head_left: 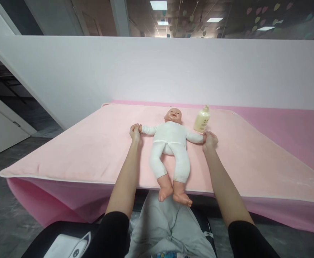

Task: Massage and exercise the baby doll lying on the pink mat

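A baby doll [170,134] with a white cloth body lies on its back on the pink padded sheet [92,143]. Its head points to the far side, and its bare feet hang over the near edge. Both doll arms are stretched out sideways. My left hand [135,133] is closed around the doll's hand at the left. At the other side, my right hand [210,140] grips the doll's other hand. Just beyond my right hand, a pale yellow pump bottle [202,119] stands beside the doll's head and arm.
A white partition wall [173,71] rises behind the table, with glass above it. Brighter pink cloth [286,132] shows at the right and hangs at the front. A white device [68,246] rests on a black chair [46,238] at lower left.
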Motion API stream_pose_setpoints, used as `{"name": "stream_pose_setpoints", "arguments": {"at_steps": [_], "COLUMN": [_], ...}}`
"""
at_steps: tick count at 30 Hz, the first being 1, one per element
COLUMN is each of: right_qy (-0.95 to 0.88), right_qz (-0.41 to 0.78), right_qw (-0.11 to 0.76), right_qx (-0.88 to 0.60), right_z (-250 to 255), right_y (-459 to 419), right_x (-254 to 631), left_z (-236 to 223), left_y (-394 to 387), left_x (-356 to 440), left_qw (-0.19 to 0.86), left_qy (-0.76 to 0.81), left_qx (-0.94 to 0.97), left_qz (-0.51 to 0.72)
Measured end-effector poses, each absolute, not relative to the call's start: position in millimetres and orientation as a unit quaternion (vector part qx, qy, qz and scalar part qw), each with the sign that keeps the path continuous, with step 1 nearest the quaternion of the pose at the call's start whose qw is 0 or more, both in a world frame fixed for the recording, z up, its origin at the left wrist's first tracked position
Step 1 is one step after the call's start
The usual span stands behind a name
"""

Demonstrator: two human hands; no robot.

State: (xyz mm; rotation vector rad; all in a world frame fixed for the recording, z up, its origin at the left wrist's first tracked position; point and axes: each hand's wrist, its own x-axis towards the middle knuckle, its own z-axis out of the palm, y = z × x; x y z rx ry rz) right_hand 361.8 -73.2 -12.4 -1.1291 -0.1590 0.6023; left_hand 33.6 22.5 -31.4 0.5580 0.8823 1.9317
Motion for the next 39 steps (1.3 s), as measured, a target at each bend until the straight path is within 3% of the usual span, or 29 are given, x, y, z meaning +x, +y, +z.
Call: {"name": "stream_pose_setpoints", "arguments": {"at_steps": [7, 16, 27, 39], "right_qy": [-0.068, -0.013, -0.074, -0.037], "right_qz": [0.283, 0.316, 0.286, 0.303], "right_qw": [0.791, 0.8, 0.79, 0.755], "right_qx": [-0.538, -0.51, -0.538, -0.58], "right_z": [-8, -3, -10, -12], "right_y": [-77, -82, -76, -76], "right_x": [359, 363, 361, 374], "left_z": [-27, -11, -24, -12], "left_y": [17, 5, 15, 9], "left_x": [35, 36, 37, 34], "left_qw": [0.451, 0.522, 0.429, 0.471], "left_qy": [0.37, 0.352, 0.392, 0.409], "left_qx": [0.236, 0.127, 0.248, 0.157], "left_qz": [0.777, 0.767, 0.775, 0.766]}}
